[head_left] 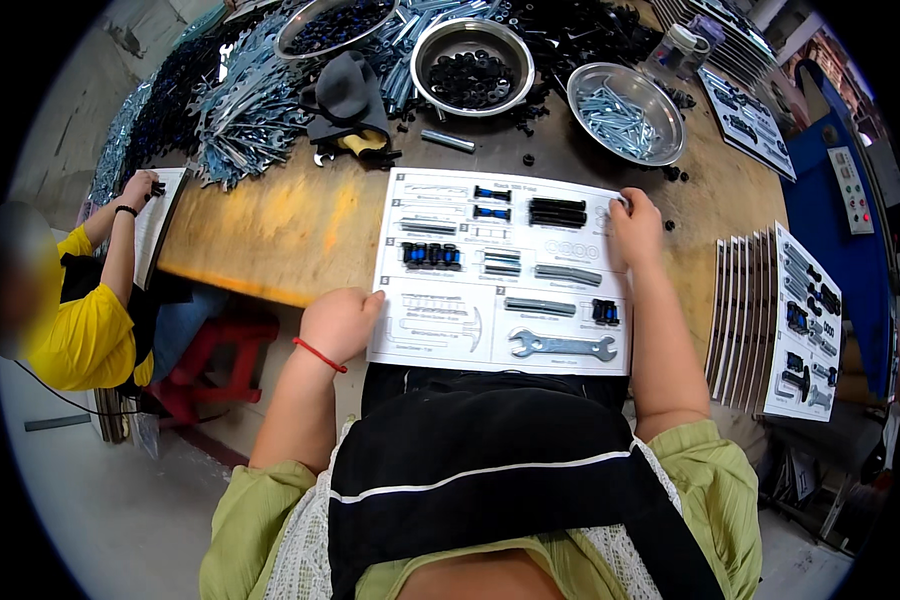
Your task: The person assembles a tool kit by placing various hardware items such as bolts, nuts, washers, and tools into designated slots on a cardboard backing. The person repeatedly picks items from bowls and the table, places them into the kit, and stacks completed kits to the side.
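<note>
A white printed card (440,345) lies in front of me, its near edge over my lap. My left hand (338,322) grips its left edge, with the fingers partly hidden. At the upper right edge, my right hand (637,232) is closed on the card. Outlines of parts are printed on it, and several hold real hardware: black bolts with blue bands (431,255), long black bolts (557,211), metal tubes (540,306) and an open-end wrench (563,345). Some outlines at the left and right show only the drawing.
Metal bowls hold black nuts (470,80) and silver screws (625,115). Wrenches (240,110) are heaped at the far left beside a dark glove (350,95). Filled cards (805,325) stand stacked at right. A co-worker in a yellow top (95,335) works at left, near a red stool (220,365).
</note>
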Demonstrator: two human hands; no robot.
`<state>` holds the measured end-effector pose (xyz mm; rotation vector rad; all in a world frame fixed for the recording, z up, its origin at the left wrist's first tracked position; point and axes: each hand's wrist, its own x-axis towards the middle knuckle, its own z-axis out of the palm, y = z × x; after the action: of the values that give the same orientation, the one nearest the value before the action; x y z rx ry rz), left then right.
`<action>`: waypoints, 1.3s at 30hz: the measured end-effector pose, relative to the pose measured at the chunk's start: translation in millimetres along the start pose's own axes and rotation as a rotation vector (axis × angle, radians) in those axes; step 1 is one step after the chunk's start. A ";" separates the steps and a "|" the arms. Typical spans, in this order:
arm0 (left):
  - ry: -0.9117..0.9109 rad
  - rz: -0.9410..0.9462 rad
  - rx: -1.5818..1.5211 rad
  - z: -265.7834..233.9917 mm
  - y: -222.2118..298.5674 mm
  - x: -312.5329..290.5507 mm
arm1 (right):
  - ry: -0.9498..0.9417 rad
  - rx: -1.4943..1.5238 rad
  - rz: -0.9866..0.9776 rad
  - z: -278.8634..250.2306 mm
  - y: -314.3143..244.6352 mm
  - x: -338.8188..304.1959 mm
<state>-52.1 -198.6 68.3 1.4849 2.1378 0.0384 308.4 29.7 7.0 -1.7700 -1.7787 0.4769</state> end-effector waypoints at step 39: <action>0.286 0.767 0.244 -49.9 132.3 200.4 | 0.278 0.075 0.170 -55.8 126.4 34.2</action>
<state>-10.6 43.1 71.6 2.4928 1.6764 0.2861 443.5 62.4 -23.6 -1.8431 -1.4111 0.3399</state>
